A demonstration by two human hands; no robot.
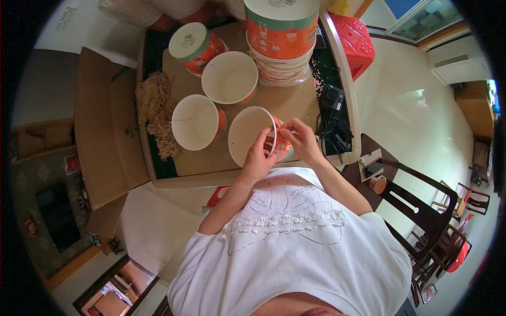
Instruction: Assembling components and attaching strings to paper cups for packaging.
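A white-lined paper bucket (247, 131) with an orange printed outside lies tilted at the table's near edge, its mouth toward the left. My left hand (258, 160) grips its rim, fingers curled at the wall. My right hand (301, 138) is closed in a pinch against the bucket's outer side; what lies between its fingertips, if anything, is too small to make out. Beside it stand two more open buckets, one at the left (194, 124) with a thin tan string across its inside, and another just behind (230, 79).
Tan strings (161, 116) lie heaped at the table's left. Behind are an upturned bucket (188, 41) and a tall bucket stack (282, 31). A black adapter (332, 97) and cables (336, 134) lie right. A cardboard box (103, 126), red stool (352, 45) and dark chair (421, 210) flank the table.
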